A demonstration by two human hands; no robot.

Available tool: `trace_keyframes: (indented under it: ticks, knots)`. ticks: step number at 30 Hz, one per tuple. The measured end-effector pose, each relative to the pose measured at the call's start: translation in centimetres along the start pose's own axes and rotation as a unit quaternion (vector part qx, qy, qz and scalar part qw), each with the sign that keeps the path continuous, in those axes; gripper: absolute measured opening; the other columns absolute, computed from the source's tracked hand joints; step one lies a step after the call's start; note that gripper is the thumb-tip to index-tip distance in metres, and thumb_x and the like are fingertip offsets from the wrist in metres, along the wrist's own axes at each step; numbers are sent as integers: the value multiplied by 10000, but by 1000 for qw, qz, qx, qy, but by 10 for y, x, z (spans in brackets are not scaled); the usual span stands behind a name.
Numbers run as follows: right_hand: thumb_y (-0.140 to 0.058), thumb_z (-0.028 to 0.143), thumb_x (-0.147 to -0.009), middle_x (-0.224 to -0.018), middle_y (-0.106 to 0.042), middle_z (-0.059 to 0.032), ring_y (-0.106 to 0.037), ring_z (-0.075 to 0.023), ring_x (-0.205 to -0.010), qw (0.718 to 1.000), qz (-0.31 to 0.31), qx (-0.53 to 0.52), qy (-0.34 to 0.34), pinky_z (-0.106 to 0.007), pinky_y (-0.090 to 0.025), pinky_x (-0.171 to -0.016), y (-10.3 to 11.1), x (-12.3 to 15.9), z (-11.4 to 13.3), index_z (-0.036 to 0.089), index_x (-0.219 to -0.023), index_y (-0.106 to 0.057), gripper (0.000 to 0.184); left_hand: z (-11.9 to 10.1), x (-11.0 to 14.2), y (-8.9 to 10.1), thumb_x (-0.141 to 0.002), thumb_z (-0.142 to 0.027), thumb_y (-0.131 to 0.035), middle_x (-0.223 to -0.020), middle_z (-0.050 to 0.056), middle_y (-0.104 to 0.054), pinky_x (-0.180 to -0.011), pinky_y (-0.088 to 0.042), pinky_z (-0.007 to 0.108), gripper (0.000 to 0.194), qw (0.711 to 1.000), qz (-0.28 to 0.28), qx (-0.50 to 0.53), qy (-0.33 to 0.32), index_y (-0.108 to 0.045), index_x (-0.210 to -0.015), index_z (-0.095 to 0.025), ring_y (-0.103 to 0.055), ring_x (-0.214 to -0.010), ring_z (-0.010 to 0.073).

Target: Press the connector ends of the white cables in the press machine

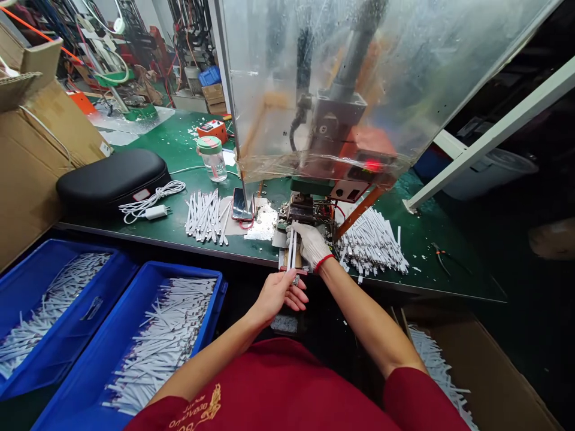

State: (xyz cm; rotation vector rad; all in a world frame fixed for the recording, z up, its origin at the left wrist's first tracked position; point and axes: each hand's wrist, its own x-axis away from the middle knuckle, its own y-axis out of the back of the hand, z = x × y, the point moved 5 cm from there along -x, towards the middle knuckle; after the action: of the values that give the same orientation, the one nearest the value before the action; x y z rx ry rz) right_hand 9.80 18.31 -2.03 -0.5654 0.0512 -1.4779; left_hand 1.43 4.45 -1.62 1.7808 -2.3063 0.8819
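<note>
My right hand, in a white glove with a red cuff, rests at the front of a small press fixture and grips two thin white strips that stand nearly upright. My bare left hand is just below, at the table's front edge, its fingers pinched around the strips' lower ends, where a small metal piece shows. The machine rises behind a clear plastic shield.
Piles of white strips lie left and right of the fixture on the green table. A phone, jar, charger cable, black cushion and pliers are there too. Two blue bins of strips stand lower left, a cardboard box lower right.
</note>
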Motion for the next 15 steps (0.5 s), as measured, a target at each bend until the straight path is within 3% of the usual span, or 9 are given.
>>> trace_keyframes:
  ticks: [9, 15]
  knots:
    - [-641, 256, -804, -543, -612, -37, -538, -126, -417, 1000, -19, -19, -13, -235, -471, -389, 5, -10, -9, 98, -731, -647, 174, 0, -1, -4, -701, -768, -539, -601, 89, -672, -444, -448, 222, 677, 1000, -2, 1, -5, -608, -774, -99, -638, -468, 164]
    - [-655, 236, -803, -547, -615, -29, -534, -117, -418, 999, -17, -25, -14, -220, -468, -384, -2, -3, -2, 120, -720, -621, 147, 1, -4, -4, -683, -776, -548, -590, 84, -666, -433, -432, 218, 686, 1000, -5, 4, -11, -598, -797, -101, -631, -453, 163]
